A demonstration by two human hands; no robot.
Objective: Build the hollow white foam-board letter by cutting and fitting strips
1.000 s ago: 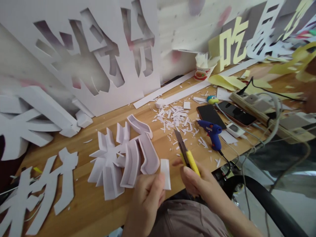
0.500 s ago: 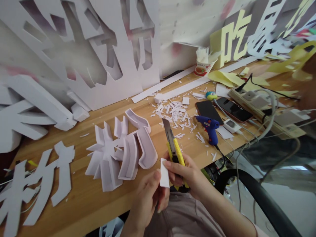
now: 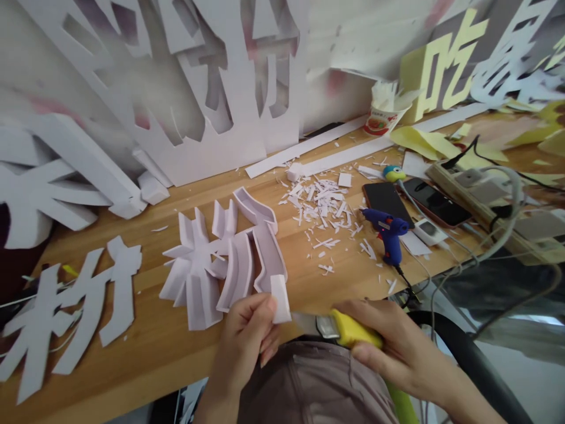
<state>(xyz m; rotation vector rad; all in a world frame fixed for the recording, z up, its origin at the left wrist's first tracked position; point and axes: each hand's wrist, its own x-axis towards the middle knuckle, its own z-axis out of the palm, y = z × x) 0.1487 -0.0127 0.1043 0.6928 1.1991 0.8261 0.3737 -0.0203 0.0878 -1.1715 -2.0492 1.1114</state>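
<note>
Pinched between thumb and fingers of my left hand (image 3: 251, 330) is a small white foam-board strip (image 3: 281, 299), held up over the front of the table. My right hand (image 3: 392, 335) is wrapped round a yellow utility knife (image 3: 353, 330). Its blade points left, with the tip close to the strip's lower right edge; whether the two touch I cannot tell. Just behind my left hand stands a white three-dimensional character (image 3: 198, 265) with raised foam-board walls, and the strip overlaps its right part in view.
White scraps (image 3: 324, 203) lie scattered mid-table. Right of them are a blue glue gun (image 3: 388, 229), two phones (image 3: 436, 200) and a power strip (image 3: 494, 206) with cables. A flat white character (image 3: 119, 288) lies left. Behind stand a cut-out sheet (image 3: 238, 141) and a paper cup (image 3: 384, 118).
My right hand has let go of the white strip and moved right, turning the knife from upright to pointing left. My left hand now holds the strip alone, slightly further left.
</note>
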